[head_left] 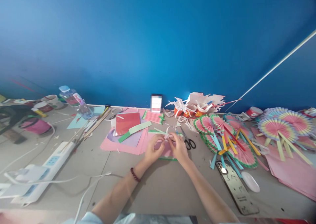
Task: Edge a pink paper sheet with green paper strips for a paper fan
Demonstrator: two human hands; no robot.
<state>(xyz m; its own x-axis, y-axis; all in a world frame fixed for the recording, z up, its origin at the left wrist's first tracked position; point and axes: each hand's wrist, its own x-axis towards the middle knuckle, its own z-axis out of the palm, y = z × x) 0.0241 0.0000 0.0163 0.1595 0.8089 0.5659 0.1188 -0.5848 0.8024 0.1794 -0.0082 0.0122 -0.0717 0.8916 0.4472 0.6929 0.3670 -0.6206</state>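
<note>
My left hand (154, 149) and my right hand (178, 147) meet over pink paper with green edges (167, 151). Fingers of both hands are pinched together on a thin white strip (169, 139), perhaps paper or tape. A white loop (171, 129) curls up just beyond the right fingertips; whether it is part of the same strip I cannot tell. Black-handled scissors (189, 143) lie right of my right hand. To the left of my left hand are a green paper strip (134, 131), a red sheet (127, 123) and pink and purple papers (110, 144).
Pleated paper fans (243, 151) cover the right side, beside a phone (234, 187) and a white oval case (250, 181). Paper cups (190, 110) stand by the blue wall. On the left are a tilted water bottle (76, 102), a power strip (49, 171) and loose cables.
</note>
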